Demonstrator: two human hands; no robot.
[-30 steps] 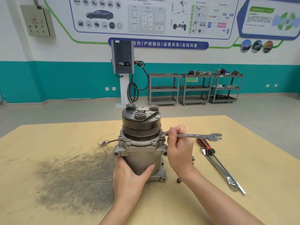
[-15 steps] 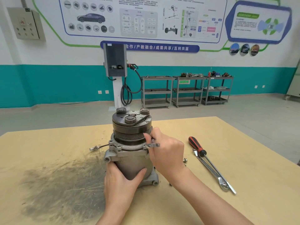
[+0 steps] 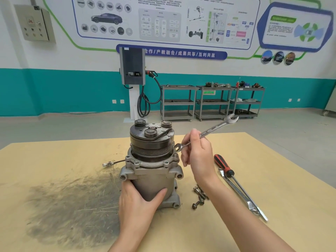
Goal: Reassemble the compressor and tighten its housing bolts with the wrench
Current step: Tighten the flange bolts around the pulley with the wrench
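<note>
Wrench (image 3: 205,134) now lifted off bolt (image 3: 175,155) w/ right fingers (image 3: 195,137) pinching shank, left hand (image 3: 140,199) gripping compressor (image 3: 152,160); crooked reseat could round it.

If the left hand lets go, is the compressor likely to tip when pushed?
Probably somewhat. The compressor stands upright, tall on a narrow foot, with a heavy-looking pulley on top. The left hand steadying its body suggests the same. All metal, so likely heavy and stiff.

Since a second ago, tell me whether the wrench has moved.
Yes. The wrench now slants up and away from the compressor; earlier it lay level, pointing right.
</note>
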